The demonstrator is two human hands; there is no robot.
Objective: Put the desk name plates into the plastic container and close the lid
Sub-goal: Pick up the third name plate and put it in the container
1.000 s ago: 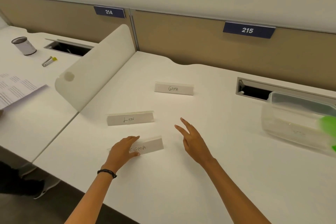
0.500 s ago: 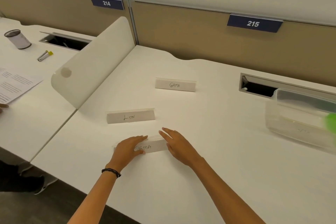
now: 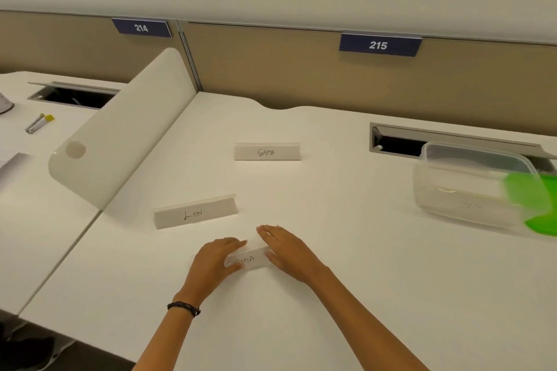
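While both sets of fingers (image 3: 232, 245) lie flat and loosely spread over it, the nearest white folded-card name plate lettered in black handwriting (image 3: 248, 260) sits on the white desk top (image 3: 301, 310), not yet lifted. The left hand (image 3: 212, 260) covers its left end and the right hand (image 3: 289, 250) its right end; whether either has truly pinched the card cannot be told. This looks like the start of the first pickup. Beyond the hands stand two more white tent-shaped name plates, one marked LION (image 3: 195, 212) just behind, one marked GAMA (image 3: 267, 151) farther back. The clear rectangular plastic container (image 3: 458, 184) waits well apart at the right edge, a green lid (image 3: 539, 205) beside it, with what may be a plate already inside. Next, the fingers likely need to close on the card's ends, raise it and carry it right.
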